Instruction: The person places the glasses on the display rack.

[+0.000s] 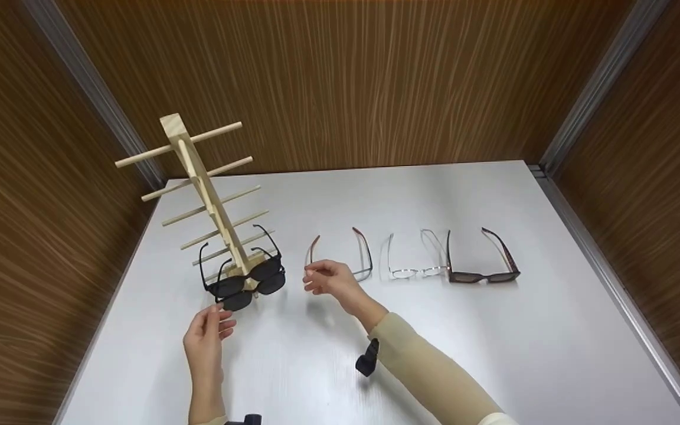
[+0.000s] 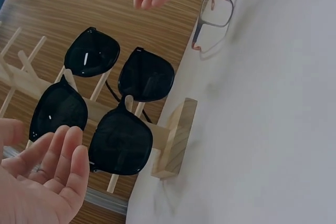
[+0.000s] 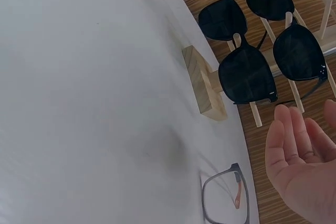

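Note:
Two pairs of black sunglasses sit one above the other on the low pegs of a wooden display stand (image 1: 207, 192). The upper sunglasses (image 2: 59, 107) and lower sunglasses (image 2: 122, 141) face me. My left hand (image 1: 204, 333) is beside the lower pair's left end, fingers loosely bent and holding nothing; whether a fingertip touches the frame, I cannot tell. To the right of the stand hovers my right hand (image 1: 334, 283), relaxed and holding nothing. It partly hides thin-framed eyeglasses (image 1: 366, 273) with brown temple tips. In the right wrist view, my right hand (image 3: 302, 156) appears apart from both sunglasses.
Farther right on the white table (image 1: 464, 354) lie clear eyeglasses (image 1: 405, 273) and dark sunglasses (image 1: 484, 277) with patterned temples, their ends meeting. Several bare pegs (image 1: 216, 133) stick out of the stand's upper part. Wood-grain panels (image 1: 340, 82) wall the table in.

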{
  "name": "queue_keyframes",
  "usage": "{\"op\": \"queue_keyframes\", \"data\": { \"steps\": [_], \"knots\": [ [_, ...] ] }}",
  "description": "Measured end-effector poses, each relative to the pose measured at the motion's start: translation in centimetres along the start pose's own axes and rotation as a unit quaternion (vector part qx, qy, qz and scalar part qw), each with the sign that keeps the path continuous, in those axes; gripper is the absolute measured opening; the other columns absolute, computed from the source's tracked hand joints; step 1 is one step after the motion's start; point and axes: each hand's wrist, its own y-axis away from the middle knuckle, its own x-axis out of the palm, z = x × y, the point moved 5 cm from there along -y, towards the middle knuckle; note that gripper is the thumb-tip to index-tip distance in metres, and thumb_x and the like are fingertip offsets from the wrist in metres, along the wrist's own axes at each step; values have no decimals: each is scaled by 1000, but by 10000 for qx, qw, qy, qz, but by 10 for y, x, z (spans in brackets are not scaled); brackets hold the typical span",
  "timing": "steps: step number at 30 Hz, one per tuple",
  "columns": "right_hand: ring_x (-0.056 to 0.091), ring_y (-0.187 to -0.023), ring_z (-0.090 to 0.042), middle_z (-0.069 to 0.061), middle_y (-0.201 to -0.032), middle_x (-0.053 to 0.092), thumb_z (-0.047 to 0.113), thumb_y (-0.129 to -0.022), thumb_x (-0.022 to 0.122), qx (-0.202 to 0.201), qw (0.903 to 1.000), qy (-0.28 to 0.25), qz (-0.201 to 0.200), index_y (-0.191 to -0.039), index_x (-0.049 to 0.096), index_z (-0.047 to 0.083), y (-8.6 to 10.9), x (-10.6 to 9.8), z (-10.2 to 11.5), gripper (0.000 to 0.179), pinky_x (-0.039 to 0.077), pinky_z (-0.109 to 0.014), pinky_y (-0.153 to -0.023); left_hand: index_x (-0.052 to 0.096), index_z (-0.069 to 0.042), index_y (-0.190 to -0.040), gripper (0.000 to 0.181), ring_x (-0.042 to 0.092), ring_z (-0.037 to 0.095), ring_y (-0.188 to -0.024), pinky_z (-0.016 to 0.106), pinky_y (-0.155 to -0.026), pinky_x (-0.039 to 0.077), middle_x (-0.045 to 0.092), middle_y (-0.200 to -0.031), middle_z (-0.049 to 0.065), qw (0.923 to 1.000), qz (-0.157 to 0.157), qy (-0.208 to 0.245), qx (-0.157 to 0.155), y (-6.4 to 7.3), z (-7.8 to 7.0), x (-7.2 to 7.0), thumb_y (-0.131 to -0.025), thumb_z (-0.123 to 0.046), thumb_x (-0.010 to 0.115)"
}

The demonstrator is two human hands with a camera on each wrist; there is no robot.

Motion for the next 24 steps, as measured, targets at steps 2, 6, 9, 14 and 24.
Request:
{"op": "queue_keyframes", "data": {
  "steps": [2,6,9,14,24],
  "knots": [
    [66,-83,-25,-13,-92,66,13,-90,61,-5,10000,9,-20,-114,58,-7,4,-3,-2,31,54,-35,-73,58,6,-112,37,66,18,-76,24,-66,53,65,-93,17,9999,133,93,0,3,1,3,-96,-27,52],
    [66,-84,-27,-14,-93,66,14,-90,62,-43,10000,61,-30,-112,59,-6,10,-9,-6,30,53,-39,-76,61,3,-109,39,65,19,-77,23,-65,53,65,-92,14,9990,383,230,10,3,14,9,-94,-33,55],
    [65,-85,-27,-14,-93,65,16,-90,62,-20,10000,71,3,-111,60,-4,15,-12,-9,29,52,-43,-79,62,1,-108,39,65,20,-77,23,-64,53,65,-91,13,9978,562,358,31,-4,40,12,-92,-34,58],
    [66,-83,-26,-13,-93,66,17,-91,61,46,10000,76,-26,-112,59,-5,23,-18,-15,30,52,-44,-79,61,-1,-112,40,65,23,-79,26,-65,53,66,-94,13,9954,898,340,-61,-18,90,16,-93,-36,56],
    [66,-83,-25,-12,-93,65,19,-91,61,114,9998,-103,-104,-118,52,-11,34,-27,-28,42,51,-46,-80,61,-1,-108,35,65,22,-76,26,-65,53,66,-90,13,9925,1120,235,-435,16,53,34,-93,-32,58]
  ]
}}
